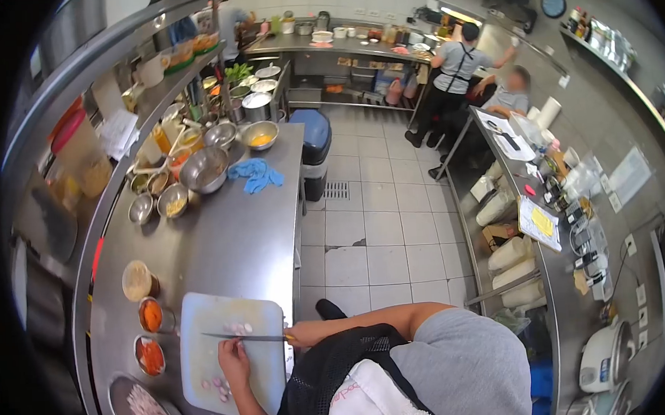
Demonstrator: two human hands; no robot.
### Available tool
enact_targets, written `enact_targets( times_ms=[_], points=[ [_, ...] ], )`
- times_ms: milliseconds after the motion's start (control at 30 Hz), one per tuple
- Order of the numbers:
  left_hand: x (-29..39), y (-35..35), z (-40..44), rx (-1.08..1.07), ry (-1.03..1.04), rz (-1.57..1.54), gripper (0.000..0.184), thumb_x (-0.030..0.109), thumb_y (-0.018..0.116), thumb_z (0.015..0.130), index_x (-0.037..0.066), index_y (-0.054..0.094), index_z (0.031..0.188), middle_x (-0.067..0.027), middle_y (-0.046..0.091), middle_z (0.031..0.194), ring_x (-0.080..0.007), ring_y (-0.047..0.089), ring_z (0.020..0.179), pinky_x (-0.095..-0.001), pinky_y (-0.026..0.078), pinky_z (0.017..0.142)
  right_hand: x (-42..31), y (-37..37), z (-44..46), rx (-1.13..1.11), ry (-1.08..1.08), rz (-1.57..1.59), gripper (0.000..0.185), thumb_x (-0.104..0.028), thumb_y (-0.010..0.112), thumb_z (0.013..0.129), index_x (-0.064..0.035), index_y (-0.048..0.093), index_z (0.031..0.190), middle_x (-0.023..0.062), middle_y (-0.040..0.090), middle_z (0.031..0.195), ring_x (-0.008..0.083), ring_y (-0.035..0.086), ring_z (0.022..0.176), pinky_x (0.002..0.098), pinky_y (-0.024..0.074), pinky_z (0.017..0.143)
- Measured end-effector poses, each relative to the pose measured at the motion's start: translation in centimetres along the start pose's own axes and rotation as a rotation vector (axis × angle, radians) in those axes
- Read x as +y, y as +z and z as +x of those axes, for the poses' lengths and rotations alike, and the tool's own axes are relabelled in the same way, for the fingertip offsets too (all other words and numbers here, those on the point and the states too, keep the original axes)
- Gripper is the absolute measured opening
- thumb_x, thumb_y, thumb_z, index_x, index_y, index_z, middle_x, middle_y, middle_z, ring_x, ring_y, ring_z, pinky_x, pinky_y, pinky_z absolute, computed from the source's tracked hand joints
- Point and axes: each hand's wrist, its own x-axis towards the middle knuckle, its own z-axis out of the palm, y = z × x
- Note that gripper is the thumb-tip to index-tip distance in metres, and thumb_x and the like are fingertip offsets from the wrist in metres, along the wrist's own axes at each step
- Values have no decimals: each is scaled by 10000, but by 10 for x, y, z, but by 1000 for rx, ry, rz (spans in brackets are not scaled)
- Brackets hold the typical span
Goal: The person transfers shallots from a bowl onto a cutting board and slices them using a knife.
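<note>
My right hand (306,334) is wrapped round the handle of a kitchen knife (245,337). The long blade points left, across a white cutting board (196,317). Just below the blade, my left hand (235,362) has its fingers closed on a small pinkish shallot (239,346), mostly covered by the fingertips. Several cut shallot slices (239,328) lie beyond the blade. More shallot pieces (222,389) are scattered on the near left part of the board.
Left of the board stand containers of orange pieces (151,315), red pieces (150,355) and a large bowl of pale strips (145,412). Metal bowls (205,170) and a blue cloth (255,174) sit farther up the steel table. Other people (456,72) are at the back right.
</note>
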Motion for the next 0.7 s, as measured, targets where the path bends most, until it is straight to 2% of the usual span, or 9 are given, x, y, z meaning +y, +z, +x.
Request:
enact_targets(
  times_ms=[167, 300, 433, 467, 500, 567, 633, 667, 700],
  points=[
    [-27, 16, -4, 77, -168, -102, 118, 38, 720, 936, -45, 726, 1019, -138, 672, 919, -226, 666, 763, -363, 556, 728, -8, 2, -6, 21, 27, -14, 346, -295, 586, 1033, -45, 587, 1272, 236, 758, 915, 455, 745, 871, 558, 581, 796],
    [-34, 28, -6, 95, -278, -119, 127, 9, 735, 923, -69, 710, 1020, -151, 690, 921, -220, 664, 742, -336, 549, 695, -19, -5, -12, 21, 53, 7, 353, -293, 588, 1033, -36, 591, 1275, 231, 762, 936, 459, 742, 878, 558, 578, 812],
    [-40, 30, -6, 16, -445, -147, 265, 43, 796, 898, -90, 721, 1115, -158, 758, 968, -195, 710, 856, -325, 574, 803, -8, 11, -2, 7, 24, 9, 323, -293, 553, 1041, 3, 622, 1151, 277, 730, 927, 481, 714, 880, 560, 558, 772],
    [-43, 29, -13, 24, -423, -264, 305, 41, 803, 889, -85, 723, 1155, -164, 771, 999, -201, 728, 903, -325, 581, 839, -7, 10, -6, 26, 66, 39, 318, -286, 544, 1040, 13, 624, 1114, 290, 718, 922, 485, 707, 890, 553, 555, 766],
    [-27, 20, -12, 10, -447, -221, 320, 36, 792, 894, -74, 722, 1186, -179, 780, 1025, -208, 741, 928, -331, 587, 849, -6, 2, -8, -5, -64, 16, 302, -265, 542, 1040, 22, 618, 1096, 302, 706, 917, 482, 706, 918, 542, 555, 787],
    [-17, 10, -13, 43, -430, -148, 262, 159, 751, 957, -46, 753, 1120, -205, 781, 967, -266, 764, 881, -366, 591, 813, -19, -5, -11, 46, -43, 19, 309, -247, 566, 1017, 2, 607, 1195, 310, 717, 925, 511, 706, 912, 576, 558, 793],
    [-16, 9, -13, 92, -428, -90, 251, 230, 770, 952, -5, 773, 1040, -217, 759, 920, -351, 741, 818, -416, 578, 772, -9, 5, -5, 37, 30, -40, 342, -299, 571, 1038, 7, 607, 1185, 318, 718, 943, 517, 703, 932, 588, 544, 808],
    [-3, -2, -9, 45, -410, 67, 260, 236, 791, 943, -5, 772, 1040, -161, 754, 942, -286, 737, 864, -379, 574, 797, -16, 2, -4, 41, 76, -70, 350, -311, 571, 1045, 11, 605, 1180, 321, 718, 942, 519, 702, 929, 595, 538, 806],
    [6, -8, -7, 77, -373, 64, 229, 208, 790, 928, 9, 772, 1041, -151, 738, 995, -307, 729, 912, -391, 574, 826, -19, -2, -4, 25, 69, -53, 348, -307, 581, 1046, 17, 598, 1173, 328, 715, 937, 525, 698, 919, 600, 534, 803]
  ],
)
